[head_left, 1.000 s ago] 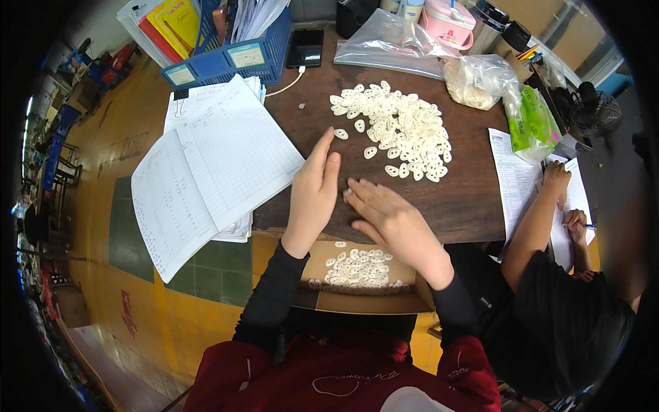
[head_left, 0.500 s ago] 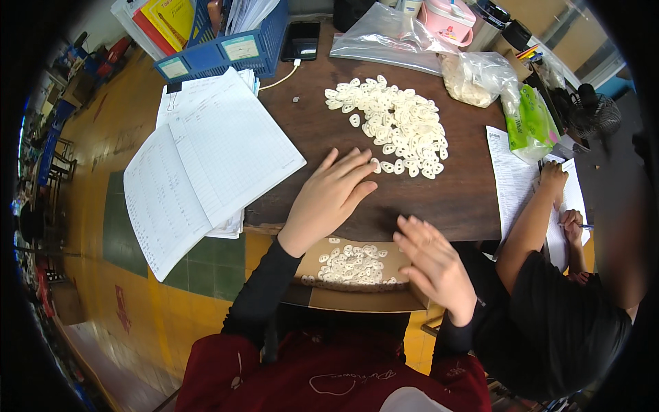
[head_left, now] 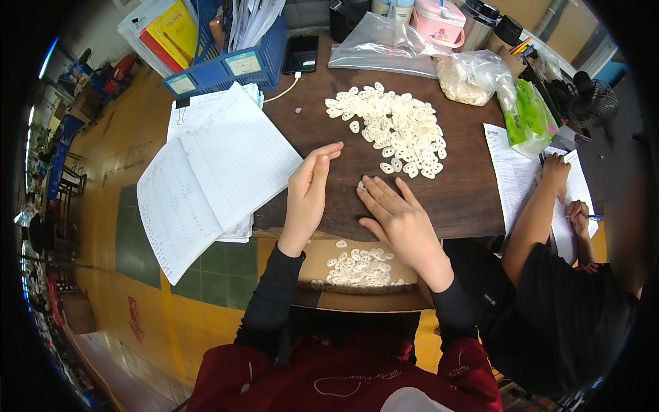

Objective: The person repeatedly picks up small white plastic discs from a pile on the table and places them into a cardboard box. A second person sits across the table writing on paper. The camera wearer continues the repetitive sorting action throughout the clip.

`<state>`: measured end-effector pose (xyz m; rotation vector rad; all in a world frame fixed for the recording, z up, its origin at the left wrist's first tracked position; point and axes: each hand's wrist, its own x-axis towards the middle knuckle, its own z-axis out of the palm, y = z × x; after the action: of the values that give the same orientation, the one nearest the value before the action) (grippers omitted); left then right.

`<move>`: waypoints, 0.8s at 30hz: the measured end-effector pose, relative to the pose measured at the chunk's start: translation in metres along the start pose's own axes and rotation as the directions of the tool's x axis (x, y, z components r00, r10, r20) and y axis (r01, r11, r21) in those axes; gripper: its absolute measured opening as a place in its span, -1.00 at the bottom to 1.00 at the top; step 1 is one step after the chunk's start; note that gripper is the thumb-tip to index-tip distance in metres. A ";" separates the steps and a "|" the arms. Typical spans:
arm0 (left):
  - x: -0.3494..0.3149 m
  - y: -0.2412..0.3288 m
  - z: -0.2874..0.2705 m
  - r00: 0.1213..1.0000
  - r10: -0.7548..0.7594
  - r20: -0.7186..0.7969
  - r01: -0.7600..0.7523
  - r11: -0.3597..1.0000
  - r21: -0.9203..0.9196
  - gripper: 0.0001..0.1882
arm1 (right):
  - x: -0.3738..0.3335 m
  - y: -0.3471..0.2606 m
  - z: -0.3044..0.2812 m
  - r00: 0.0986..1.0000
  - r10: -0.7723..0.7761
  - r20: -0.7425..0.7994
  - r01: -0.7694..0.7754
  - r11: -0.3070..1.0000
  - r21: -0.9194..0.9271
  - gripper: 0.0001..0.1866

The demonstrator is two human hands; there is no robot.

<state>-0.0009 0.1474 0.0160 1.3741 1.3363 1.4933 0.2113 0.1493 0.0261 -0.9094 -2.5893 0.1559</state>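
Observation:
A heap of small cream-white flat pieces with holes, rounded and drop-like (head_left: 405, 127), is spread over the dark wooden table (head_left: 467, 199). My right hand (head_left: 398, 216) lies palm down near the table's front edge, fingers stretched out. One loose white piece (head_left: 362, 185) shows at its fingertips, touched but not gripped. To the left, my left hand (head_left: 309, 192) rests on edge with its fingers extended and the thumb upward, holding nothing that I can see. Below the table edge is an open cardboard box (head_left: 329, 301), with more of the white pieces (head_left: 360, 269) inside.
An open notebook (head_left: 213, 172) lies left on papers, near a blue file basket (head_left: 240, 65) and a phone (head_left: 301, 55). Plastic bags (head_left: 473, 79) and a pink container (head_left: 438, 24) stand behind. At the right, another person's hand (head_left: 578, 216) holds a pen over papers.
My right hand has moved from above the box up and left onto the table, reaching a loose piece. My left hand has shifted left from the heap's edge and turned on its side.

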 end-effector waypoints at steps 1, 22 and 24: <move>0.000 0.000 0.000 1.000 0.003 0.030 -0.005 0.999 0.049 -0.53 | -0.006 -0.002 -0.002 1.000 0.002 0.016 -0.002 1.000 0.008 -0.44; 0.003 -0.002 0.013 0.944 0.096 0.317 -0.146 0.980 0.138 -0.64 | 0.003 0.021 -0.021 0.998 0.062 -0.014 -0.059 0.991 0.118 -0.45; 0.005 -0.004 0.007 0.982 0.019 0.189 -0.040 0.994 0.104 -0.61 | 0.001 0.014 -0.013 0.999 0.048 0.018 -0.049 0.992 0.117 -0.43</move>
<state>0.0043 0.1546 0.0130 1.5674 1.2974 1.2910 0.2236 0.1603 0.0350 -0.9321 -2.5428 0.3256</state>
